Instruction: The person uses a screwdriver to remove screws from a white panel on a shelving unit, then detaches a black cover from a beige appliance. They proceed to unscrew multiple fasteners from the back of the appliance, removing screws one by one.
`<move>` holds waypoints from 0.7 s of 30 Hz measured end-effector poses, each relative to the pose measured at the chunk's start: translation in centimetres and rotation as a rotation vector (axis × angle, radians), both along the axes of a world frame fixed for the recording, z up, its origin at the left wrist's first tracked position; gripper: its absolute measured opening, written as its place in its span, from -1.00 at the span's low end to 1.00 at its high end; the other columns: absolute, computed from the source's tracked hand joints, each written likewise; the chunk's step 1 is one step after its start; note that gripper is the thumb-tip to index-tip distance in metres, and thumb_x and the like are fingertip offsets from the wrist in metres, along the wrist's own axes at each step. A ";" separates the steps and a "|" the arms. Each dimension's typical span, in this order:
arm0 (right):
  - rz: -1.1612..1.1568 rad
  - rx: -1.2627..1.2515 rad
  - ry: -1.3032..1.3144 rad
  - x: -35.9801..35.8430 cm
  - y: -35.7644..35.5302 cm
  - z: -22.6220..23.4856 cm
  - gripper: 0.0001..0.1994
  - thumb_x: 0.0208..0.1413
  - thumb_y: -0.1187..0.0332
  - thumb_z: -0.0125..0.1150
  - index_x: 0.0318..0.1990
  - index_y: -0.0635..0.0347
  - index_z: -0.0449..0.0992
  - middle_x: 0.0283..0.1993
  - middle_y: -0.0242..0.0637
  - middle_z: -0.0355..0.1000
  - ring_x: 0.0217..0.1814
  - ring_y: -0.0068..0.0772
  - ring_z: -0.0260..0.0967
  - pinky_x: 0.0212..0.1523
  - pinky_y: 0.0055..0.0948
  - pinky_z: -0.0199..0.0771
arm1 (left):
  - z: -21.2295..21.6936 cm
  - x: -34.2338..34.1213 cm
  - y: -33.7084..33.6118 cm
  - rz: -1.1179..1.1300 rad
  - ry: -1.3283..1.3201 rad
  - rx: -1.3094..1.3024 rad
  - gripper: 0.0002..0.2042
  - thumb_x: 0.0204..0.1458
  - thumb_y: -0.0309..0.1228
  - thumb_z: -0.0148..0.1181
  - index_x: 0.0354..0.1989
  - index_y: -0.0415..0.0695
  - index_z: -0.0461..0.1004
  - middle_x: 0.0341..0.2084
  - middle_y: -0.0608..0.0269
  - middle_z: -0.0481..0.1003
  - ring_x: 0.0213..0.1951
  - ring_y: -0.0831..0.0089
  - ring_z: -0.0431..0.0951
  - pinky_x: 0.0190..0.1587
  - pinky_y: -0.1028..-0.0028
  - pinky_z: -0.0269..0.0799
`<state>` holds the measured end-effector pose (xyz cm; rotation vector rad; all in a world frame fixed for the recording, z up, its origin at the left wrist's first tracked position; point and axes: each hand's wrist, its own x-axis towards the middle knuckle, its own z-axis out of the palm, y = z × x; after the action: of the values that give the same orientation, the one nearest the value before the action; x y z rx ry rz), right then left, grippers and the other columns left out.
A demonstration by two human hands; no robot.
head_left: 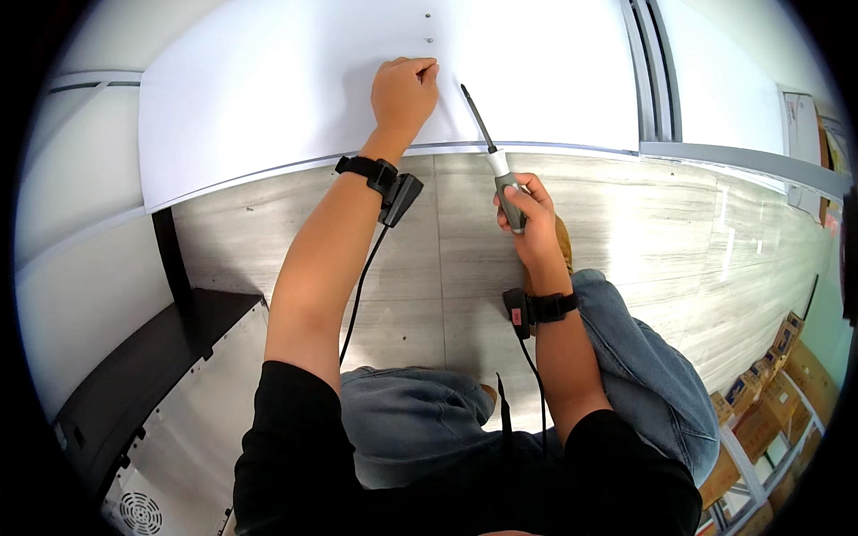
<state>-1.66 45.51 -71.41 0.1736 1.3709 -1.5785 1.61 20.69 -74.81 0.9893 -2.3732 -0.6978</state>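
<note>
My right hand (pixel 529 214) is wrapped round the grey and white handle of a screwdriver (pixel 480 121), whose dark shaft points up and to the left over a white panel (pixel 268 98). My left hand (pixel 404 94) is closed against the panel, thumb and fingers pinched together. Whatever lies between those fingertips, if anything, is too small or hidden to name. Just beyond that hand, two small screw heads or holes (pixel 429 40) sit in a line on the panel. The screwdriver tip is apart from them, to the right of my left hand.
Grey metal rails (pixel 657 71) frame the panel's right side. Below its near edge is a pale tiled floor (pixel 429 259). A black and white cabinet-like unit (pixel 170 357) stands at lower left. Cardboard boxes (pixel 760 411) fill a rack at lower right. Cables hang from both wrist straps.
</note>
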 end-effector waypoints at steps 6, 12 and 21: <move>-0.030 -0.006 -0.010 0.1 0.6 -0.1 -0.85 0.08 0.38 0.16 -0.20 0.16 0.42 -0.44 -0.32 0.41 -0.57 -0.57 0.27 -0.57 -0.58 0.23 | 0.0 0.0 -0.4 0.052 -0.112 0.011 -0.86 -0.03 -0.32 0.23 -0.38 -0.06 0.63 -0.47 0.29 0.54 -0.42 0.34 0.52 -0.35 0.40 0.43; 0.011 0.005 0.013 0.5 0.9 -0.6 -0.86 0.10 0.35 0.14 -0.21 0.11 0.41 -0.45 -0.33 0.40 -0.57 -0.57 0.28 -0.57 -0.60 0.23 | 0.7 0.2 -0.6 0.094 -0.124 0.099 -0.86 -0.02 -0.34 0.23 -0.33 -0.06 0.63 -0.42 0.34 0.53 -0.35 0.33 0.51 -0.30 0.35 0.45; 0.108 -0.021 -0.019 2.4 -1.6 0.2 -0.85 0.08 0.35 0.17 -0.22 0.14 0.43 -0.42 -0.34 0.40 -0.56 -0.57 0.28 -0.55 -0.58 0.22 | 1.4 5.1 -0.3 0.145 0.095 0.275 -0.81 0.04 -0.36 0.18 -0.24 -0.18 0.58 -0.41 0.24 0.55 -0.43 0.45 0.52 -0.34 0.43 0.45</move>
<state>0.75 43.92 -71.23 0.1003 1.3269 -1.4976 6.71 20.39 -73.44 1.1995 -2.1369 -1.0095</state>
